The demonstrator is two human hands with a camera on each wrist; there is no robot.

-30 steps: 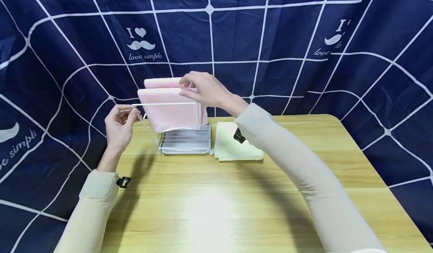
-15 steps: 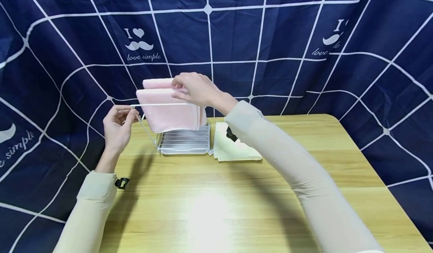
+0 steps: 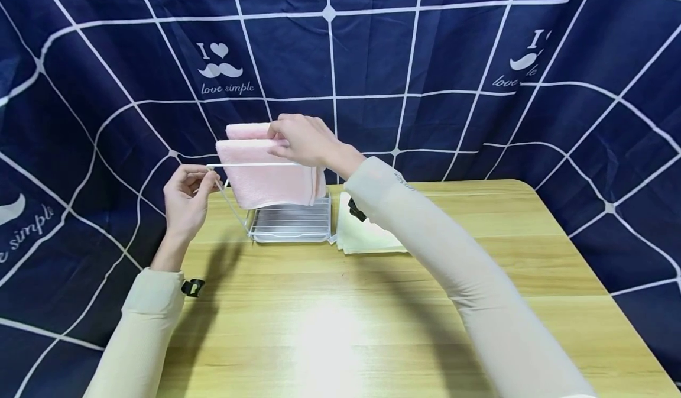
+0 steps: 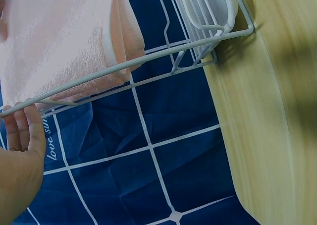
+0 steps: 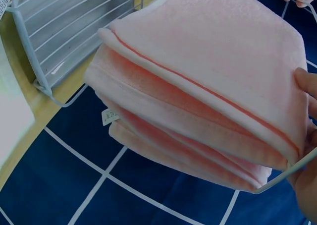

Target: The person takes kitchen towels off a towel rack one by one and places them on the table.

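Pink towel [image 3: 266, 182], or maybe more than one, hard to tell, draped over the upper bars of a white wire rack [image 3: 289, 235], with the right hand [image 3: 305, 139] pinching it right up at the top edge, thumb on the near side and the other fingers behind. Not all of those fingers visible in the right wrist view, cut off at the side. Over at the upper left corner of the rack, left hand [image 3: 186, 200], thumb and fingertips pinching the thin bar, just beside the towel and apart from it. Along the top, two pink humps, one behind the other, and from the right wrist angle a whole stack of loose layers with a little white tag [image 5: 110, 117] poking out. Below all that, the rack's wire shelf over a pale tray [image 3: 289, 216], toward the back of the table [image 3: 266, 303]. Just to the right, a pale yellow cloth [image 3: 367, 239] lying flat, partly hidden behind the right sleeve [image 3: 457, 268]. Matching left sleeve [image 3: 151, 321], plus a black clip [image 3: 193, 287] at the left cuff and pretty much the same on the other one. Light wood look underneath, with a big blown-out glare spot up front and long arm shadows. All around, navy fabric [image 3: 367, 49], kinda wrinkly, with a white grid, moustaches and "love simple" print.
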